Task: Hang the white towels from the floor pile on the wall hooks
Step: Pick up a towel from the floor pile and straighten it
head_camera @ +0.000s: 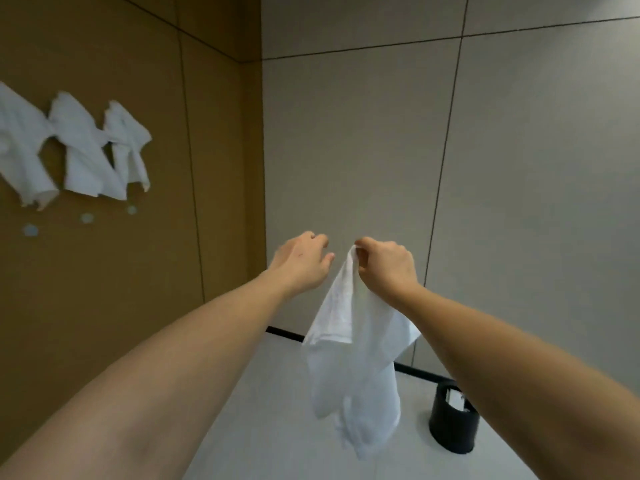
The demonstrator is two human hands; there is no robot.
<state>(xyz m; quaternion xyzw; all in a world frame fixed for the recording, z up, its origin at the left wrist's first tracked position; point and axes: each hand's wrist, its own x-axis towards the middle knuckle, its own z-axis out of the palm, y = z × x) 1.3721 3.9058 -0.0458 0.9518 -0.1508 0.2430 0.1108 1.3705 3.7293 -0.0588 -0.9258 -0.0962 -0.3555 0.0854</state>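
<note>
A white towel [356, 362] hangs in the air in front of me, held up by one corner. My right hand [388, 263] pinches that top corner between curled fingers. My left hand [303, 261] hovers just left of the corner, fingers loosely curled, holding nothing and a small gap away from the cloth. On the brown wall at the left, three white towels [83, 150] hang side by side. Below them three small round pale hooks [87, 218] sit bare in a slanted row. The floor pile is out of view.
A black cylindrical bin [452, 422] stands on the pale floor at the lower right, near the grey wall [519, 168]. A black baseboard strip [415, 370] runs along the foot of that wall. The brown wall meets the grey wall in a corner ahead.
</note>
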